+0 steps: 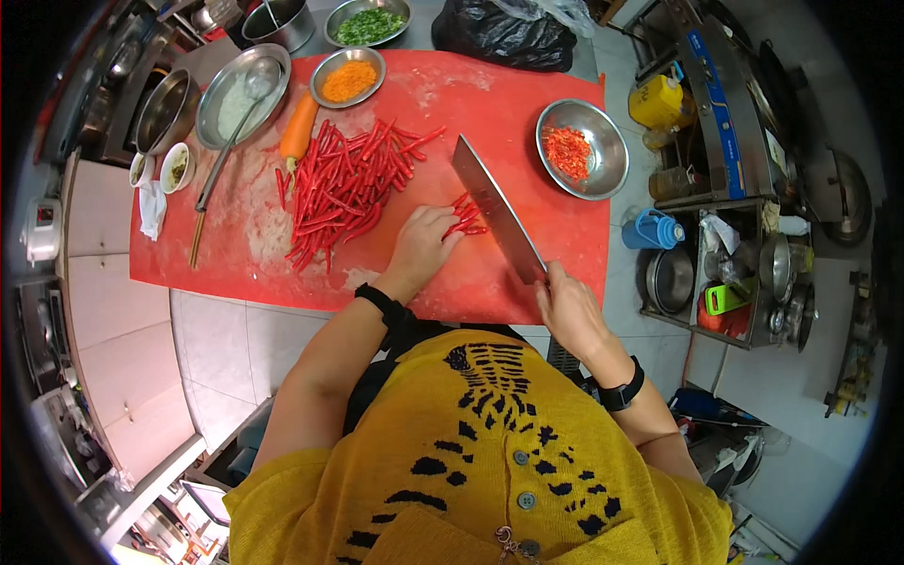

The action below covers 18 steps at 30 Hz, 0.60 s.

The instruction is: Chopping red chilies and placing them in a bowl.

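My right hand (572, 311) grips the handle of a Chinese cleaver (498, 208), whose broad blade points away from me across the red cutting board (424, 282). Just left of the blade, my left hand (427, 240) rests with its fingertips on a few red chilies (466, 217). A large pile of whole red chilies (346, 187) lies left of that hand. Beyond the cleaver to the right, a steel bowl (609, 159) holds chopped red chili (567, 153).
A peeled carrot (299, 128) lies behind the pile. Bowls of chopped carrot (350, 80) and chopped greens (369, 27) stand at the back, near a black plastic bag (503, 39). At left are a basin (205, 116) with a ladle (224, 159), and chopsticks (196, 240).
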{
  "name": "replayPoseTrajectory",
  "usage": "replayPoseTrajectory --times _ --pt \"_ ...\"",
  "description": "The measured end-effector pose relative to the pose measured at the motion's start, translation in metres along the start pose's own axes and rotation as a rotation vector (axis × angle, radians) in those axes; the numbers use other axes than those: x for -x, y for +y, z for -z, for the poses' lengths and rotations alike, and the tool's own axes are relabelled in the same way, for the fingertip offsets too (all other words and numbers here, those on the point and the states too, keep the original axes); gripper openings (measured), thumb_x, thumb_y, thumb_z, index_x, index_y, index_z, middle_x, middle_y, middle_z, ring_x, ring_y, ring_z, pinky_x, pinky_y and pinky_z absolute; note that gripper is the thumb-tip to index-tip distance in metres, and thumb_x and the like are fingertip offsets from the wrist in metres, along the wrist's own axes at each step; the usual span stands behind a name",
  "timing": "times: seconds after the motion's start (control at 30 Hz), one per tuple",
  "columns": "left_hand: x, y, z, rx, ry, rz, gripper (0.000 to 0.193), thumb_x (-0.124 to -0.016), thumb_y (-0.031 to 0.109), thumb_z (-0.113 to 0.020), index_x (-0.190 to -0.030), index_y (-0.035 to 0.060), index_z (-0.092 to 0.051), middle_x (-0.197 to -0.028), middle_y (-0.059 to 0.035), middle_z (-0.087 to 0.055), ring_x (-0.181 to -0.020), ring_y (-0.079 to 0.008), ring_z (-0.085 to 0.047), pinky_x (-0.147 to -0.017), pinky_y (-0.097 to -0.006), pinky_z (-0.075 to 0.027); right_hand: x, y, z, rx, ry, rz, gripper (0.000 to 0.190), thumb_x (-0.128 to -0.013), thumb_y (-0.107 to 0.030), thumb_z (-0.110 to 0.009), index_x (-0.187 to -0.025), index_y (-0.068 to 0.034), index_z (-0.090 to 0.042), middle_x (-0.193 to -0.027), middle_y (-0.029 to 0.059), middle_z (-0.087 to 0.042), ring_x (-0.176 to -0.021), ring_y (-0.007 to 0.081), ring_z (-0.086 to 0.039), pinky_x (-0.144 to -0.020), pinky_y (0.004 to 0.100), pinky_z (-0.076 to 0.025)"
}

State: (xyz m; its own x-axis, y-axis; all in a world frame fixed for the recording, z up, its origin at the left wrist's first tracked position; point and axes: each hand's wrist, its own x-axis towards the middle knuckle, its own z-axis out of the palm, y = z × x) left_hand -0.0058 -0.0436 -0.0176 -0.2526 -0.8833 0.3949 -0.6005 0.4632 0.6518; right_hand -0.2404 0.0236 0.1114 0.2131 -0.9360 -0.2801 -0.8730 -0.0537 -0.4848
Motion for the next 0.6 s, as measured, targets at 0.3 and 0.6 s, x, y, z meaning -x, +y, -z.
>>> replayPoseTrajectory --times 0.3,0.6 --pt "0.002 0.002 0.002 0.021 -0.012 -0.001 0.022 -0.075 0.013 -0.074 -0.093 0.0006 -0.068 -0.101 -0.0136 -0.067 -0.092 -0.0302 -0.061 -0.082 -0.0375 -0.051 -0.008 -0.003 0.001 0.055 -0.084 -0.042 0.019 -0.092 -0.014 -0.052 -0.089 0.004 -0.045 -0.072 0.0285 -0.061 -0.070 0.0466 -0.060 -0.065 0.0524 -0.048" --pt "0.000 -0.001 0.002 0.016 -0.057 -0.013 0.020 -0.075 0.010 -0.073 -0.092 0.0009 -0.067 -0.100 -0.0126 -0.067 -0.092 -0.0296 -0.061 -0.082 -0.0373 -0.051 -0.023 -0.002 -0.019 0.090 -0.105 -0.090 0.020 -0.094 -0.015 -0.046 -0.092 0.005 -0.045 -0.071 0.0287 -0.062 -0.070 0.0462 -0.061 -0.063 0.0539 -0.049"
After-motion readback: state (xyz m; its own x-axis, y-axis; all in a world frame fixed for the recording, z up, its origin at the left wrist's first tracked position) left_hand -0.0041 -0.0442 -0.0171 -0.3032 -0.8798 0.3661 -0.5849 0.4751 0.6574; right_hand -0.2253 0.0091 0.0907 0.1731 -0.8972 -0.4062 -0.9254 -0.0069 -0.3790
